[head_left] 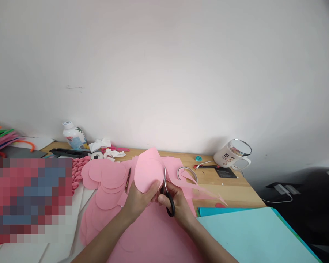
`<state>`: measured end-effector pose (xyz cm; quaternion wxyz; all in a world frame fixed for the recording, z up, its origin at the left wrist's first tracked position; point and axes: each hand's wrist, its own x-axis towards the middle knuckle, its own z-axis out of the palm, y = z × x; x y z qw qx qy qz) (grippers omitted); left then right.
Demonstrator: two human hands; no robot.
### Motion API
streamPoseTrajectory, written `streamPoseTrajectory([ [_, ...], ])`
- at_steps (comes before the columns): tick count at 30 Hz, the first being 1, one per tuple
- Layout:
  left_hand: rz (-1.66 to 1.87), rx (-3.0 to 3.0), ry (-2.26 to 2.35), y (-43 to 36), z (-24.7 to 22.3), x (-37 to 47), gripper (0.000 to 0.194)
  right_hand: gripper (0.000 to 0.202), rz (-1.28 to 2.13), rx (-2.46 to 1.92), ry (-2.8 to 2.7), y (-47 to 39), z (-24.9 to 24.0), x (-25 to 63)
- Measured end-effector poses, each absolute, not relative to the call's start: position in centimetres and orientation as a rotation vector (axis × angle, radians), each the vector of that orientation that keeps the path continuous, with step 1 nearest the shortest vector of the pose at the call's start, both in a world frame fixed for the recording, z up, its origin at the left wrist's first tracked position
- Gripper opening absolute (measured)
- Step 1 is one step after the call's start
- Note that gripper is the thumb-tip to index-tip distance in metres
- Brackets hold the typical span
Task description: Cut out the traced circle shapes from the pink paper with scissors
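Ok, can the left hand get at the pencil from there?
Probably yes: the pencil lies close beside the left hand, with nothing seen on top of it. That hand is holding the pink paper, though, so it would likely need to let go first.

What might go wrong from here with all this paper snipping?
The left hand grips the pink piece close to the scissors in the right hand, so a fingertip might get nicked.

The thin pink strip trailing off to the right could snag or tear if it's pulled.

The mug stands near the right edge of the desk, so a stray bump might knock it off.
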<state>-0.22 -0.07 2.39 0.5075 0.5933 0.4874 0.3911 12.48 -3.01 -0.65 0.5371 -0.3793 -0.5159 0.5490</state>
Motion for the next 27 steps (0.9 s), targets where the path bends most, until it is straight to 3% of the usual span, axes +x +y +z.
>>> streamPoseTrajectory([
  [10, 0.96, 1.392, 1.117, -0.13, 2.53, -0.21, 0.027, 0.026, 1.272, -0.909, -1.27, -3.08, -0.55, 12.63],
  [27, 0.948, 1.444, 1.049, -0.14, 2.87, -0.24, 0.035, 0.021, 1.273, -0.888, -1.283, -3.19, -0.48, 12.67],
])
